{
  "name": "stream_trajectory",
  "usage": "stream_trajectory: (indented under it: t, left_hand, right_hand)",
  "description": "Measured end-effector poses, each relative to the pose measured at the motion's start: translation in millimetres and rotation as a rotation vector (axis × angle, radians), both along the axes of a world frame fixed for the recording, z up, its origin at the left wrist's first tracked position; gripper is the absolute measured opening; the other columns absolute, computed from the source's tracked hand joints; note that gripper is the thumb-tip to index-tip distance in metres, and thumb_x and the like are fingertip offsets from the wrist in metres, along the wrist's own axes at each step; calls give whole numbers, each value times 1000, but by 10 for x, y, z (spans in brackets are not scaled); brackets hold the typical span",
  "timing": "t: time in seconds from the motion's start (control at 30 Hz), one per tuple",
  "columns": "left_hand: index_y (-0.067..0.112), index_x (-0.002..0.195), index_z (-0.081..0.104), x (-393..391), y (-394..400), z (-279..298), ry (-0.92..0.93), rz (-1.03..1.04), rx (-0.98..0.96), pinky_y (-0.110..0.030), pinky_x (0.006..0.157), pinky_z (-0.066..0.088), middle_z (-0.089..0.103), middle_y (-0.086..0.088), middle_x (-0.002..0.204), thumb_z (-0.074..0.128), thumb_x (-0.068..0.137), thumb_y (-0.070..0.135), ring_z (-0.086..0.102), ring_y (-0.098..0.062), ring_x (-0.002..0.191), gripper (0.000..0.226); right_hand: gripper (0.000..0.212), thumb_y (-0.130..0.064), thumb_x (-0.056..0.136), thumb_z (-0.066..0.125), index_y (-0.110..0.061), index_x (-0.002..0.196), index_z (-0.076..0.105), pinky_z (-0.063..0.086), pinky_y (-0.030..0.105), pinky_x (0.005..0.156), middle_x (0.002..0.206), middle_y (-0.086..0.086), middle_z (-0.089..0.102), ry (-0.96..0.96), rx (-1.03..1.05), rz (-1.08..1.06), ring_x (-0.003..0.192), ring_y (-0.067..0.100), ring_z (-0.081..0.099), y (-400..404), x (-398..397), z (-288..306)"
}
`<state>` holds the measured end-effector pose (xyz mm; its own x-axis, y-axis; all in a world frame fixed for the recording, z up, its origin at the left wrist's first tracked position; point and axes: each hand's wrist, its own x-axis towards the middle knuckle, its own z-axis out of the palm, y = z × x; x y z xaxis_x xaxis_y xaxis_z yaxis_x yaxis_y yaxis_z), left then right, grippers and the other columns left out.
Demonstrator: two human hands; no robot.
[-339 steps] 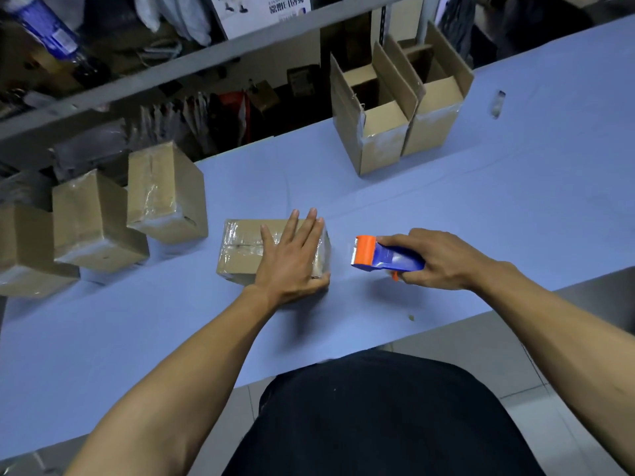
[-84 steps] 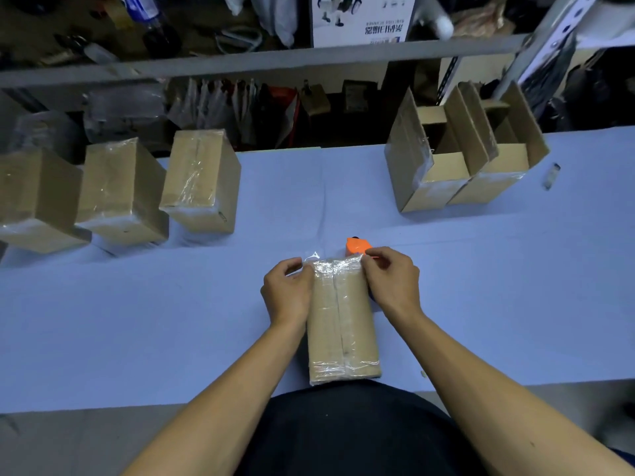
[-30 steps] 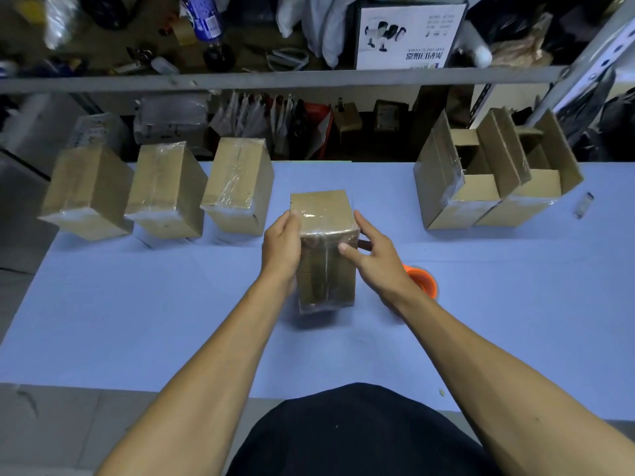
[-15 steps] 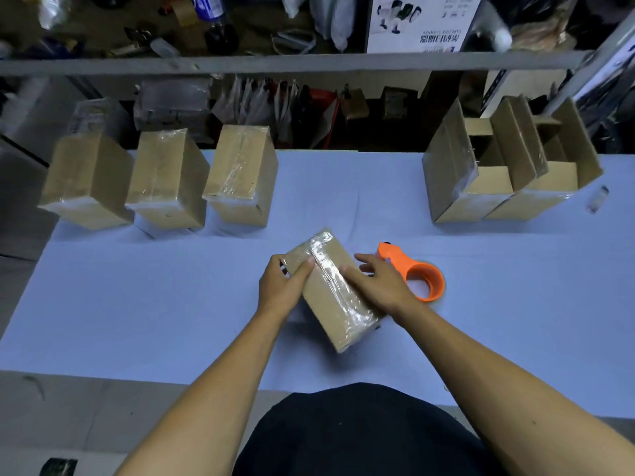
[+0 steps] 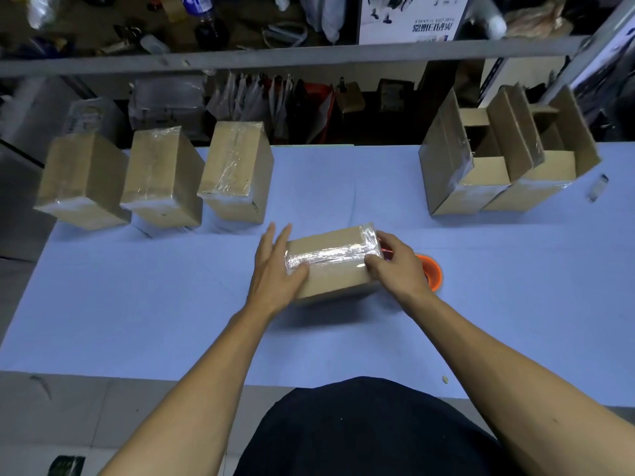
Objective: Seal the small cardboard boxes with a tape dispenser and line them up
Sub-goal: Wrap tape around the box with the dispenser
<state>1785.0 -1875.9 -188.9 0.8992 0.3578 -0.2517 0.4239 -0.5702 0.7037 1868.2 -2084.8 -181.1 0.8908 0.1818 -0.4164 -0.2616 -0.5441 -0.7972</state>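
Head view: a taped box (image 5: 335, 261) is being held on the blue counter (image 5: 137, 304), left hand (image 5: 275, 269) flat against its end. Its other end is being gripped by the right hand (image 5: 395, 266), beside the orange tape dispenser (image 5: 431, 271).

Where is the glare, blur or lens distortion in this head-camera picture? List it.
Head view: glare streaks along the clear tape on the box being handled, between the left hand and right hand; wide-angle bending tilts the sealed boxes and open boxes outward; the shelf clutter is dim and soft.
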Motion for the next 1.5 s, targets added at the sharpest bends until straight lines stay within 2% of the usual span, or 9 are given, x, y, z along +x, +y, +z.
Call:
stream_trajectory:
  t: [0.13, 0.3, 0.4, 0.5, 0.8, 0.97, 1.13, 1.3, 1.5]
  left_hand:
    - [35, 142, 47, 70, 64, 90, 63, -86, 140, -31, 102, 38, 55, 5, 126, 54, 85, 49, 47, -20, 122, 59]
    - [30, 135, 54, 52, 19, 124, 290, -130, 25, -31, 84, 49, 65, 4, 89, 67, 86, 52, 63, -16, 92, 55]
    - [25, 137, 49, 31, -131, 51, 262, -174, -117, -28, 93, 47, 59, 2, 125, 71, 85, 45, 58, -13, 109, 60]
    - [28, 156, 16, 53, -255, -18, 38, -220, 46, -32, 118, 18, 10, 1, 163, 67, 87, 44, 16, -17, 148, 88]
    - [29, 155, 27, 48, -283, -249, -68, -514, 353, -53, 119, 10, 4, 6, 166, 24, 93, 57, -12, -17, 152, 68]
    - [28, 155, 28, 48, -160, -332, -115, -576, 303, -59, 119, 16, 4, 7, 166, 29, 100, 52, -12, -16, 152, 60]
    - [31, 155, 26, 106, -66, -280, -92, -661, 292, -53, 122, 8, 3, 12, 166, 27, 99, 49, -15, -10, 151, 58]
    - [28, 142, 49, 266, -155, -33, -137, -372, 41, -43, 117, 27, 48, 8, 147, 47, 93, 47, 33, -12, 141, 52]
    - [12, 104, 70, 781, -171, 462, -205, 58, -61, -23, 77, 41, 68, -1, 101, 51, 101, 29, 57, -11, 91, 25]
  right_hand:
    - [63, -25, 87, 67, -18, 146, 45, 37, 32, 109, 143, 4, 51, -34, -51, 8, 129, 22, 50, 54, 53, -13]
    - [50, -34, 83, 76, -12, 122, 53, 45, 34, 90, 109, 4, 55, -89, -96, -218, 101, 24, 57, 101, 22, -49]
    - [37, -27, 88, 68, -18, 123, 59, 50, 34, 90, 110, -2, 67, -18, 1, -172, 95, 14, 64, 147, 27, -66]
    - [50, -17, 92, 60, -28, 140, 53, 49, 30, 98, 127, -8, 63, 95, 154, 12, 104, 6, 62, 156, 23, -62]
    - [44, -16, 85, 65, -3, 125, 52, 40, 38, 74, 115, 23, 59, -74, -500, 109, 102, 40, 57, -320, 60, -405]
    - [52, 3, 82, 56, -2, 131, 39, 32, 35, 57, 85, 14, 54, -94, -487, 174, 72, 32, 49, -301, 30, -419]
    - [45, -6, 90, 49, -8, 134, 47, 36, 32, 73, 117, 16, 62, -63, -275, -86, 98, 35, 56, -312, 314, -37]
    - [58, -44, 77, 74, -23, 122, 44, 50, 36, 75, 107, -5, 63, -128, -163, -57, 91, 22, 61, -341, 542, 391]
    - [56, -32, 74, 76, -27, 113, 37, 56, 43, 66, 96, -1, 62, -411, -298, 269, 77, 22, 62, -266, 604, 724]
